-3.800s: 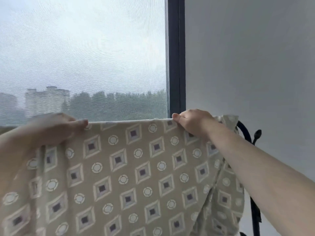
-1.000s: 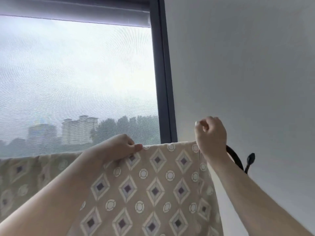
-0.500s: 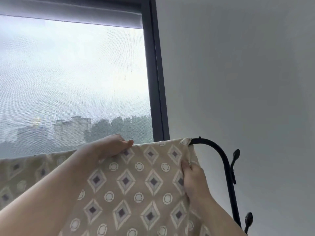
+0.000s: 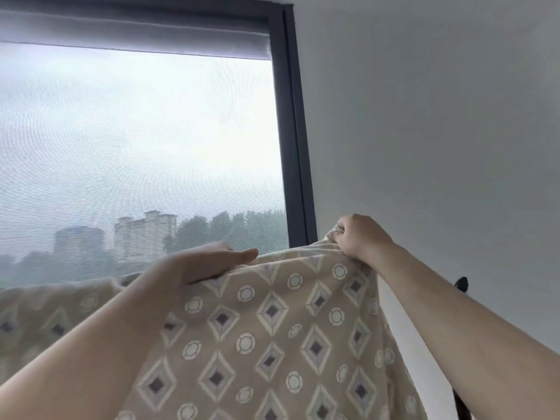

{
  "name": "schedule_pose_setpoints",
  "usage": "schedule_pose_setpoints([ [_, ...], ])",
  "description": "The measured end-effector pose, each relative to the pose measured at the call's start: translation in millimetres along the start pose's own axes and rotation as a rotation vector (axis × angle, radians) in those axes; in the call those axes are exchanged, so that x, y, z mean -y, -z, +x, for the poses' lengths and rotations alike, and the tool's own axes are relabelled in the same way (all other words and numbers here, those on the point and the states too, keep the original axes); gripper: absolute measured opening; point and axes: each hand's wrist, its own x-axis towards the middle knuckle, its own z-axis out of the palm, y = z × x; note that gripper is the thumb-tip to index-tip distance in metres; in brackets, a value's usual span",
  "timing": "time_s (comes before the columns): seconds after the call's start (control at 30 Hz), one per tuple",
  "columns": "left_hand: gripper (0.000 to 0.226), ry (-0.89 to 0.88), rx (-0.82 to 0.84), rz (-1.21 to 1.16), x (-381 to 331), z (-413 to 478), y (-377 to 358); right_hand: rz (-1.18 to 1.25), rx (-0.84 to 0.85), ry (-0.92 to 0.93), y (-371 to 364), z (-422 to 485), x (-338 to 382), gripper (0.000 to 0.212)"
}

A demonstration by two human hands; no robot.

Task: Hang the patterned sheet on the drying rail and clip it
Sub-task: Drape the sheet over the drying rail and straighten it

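The patterned sheet [image 4: 272,328] hangs before the window [image 4: 136,147], hiding the drying rail from me, with my left hand [image 4: 200,263] flat and straight-fingered on its top fold, my right hand [image 4: 360,241] fisted round its bunched corner, and only a black tip [image 4: 462,283] showing at the right.

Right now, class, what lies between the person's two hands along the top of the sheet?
In the head view, only the sheet, its top edge rising from the left hand to the right hand, which grips it. Nothing else sits there.
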Motion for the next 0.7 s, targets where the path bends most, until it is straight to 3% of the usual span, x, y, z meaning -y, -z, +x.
schedule_pose_setpoints([
  [0.1, 0.069, -0.116, -0.056, 0.139, 7, -1, -1, -0.098, 0.139, -0.032, -2, 4, -5, 0.027],
  [0.37, 0.055, -0.111, -0.186, 0.309, 17, 4, -5, 0.043, 0.295, -0.108, 1, 2, 1, 0.023],
  [0.47, 0.044, -0.228, -0.315, 0.456, 6, 0, -17, 0.032, 0.359, -0.141, 3, 2, 9, 0.024],
  [0.57, 0.037, -0.361, -0.342, 0.576, -14, -4, -40, -0.025, 0.436, -0.157, 3, 0, 16, 0.028],
  [0.7, 0.049, -0.262, -0.344, 0.597, -20, 4, -46, -0.123, 0.314, -0.160, -3, -3, 11, 0.032],
])
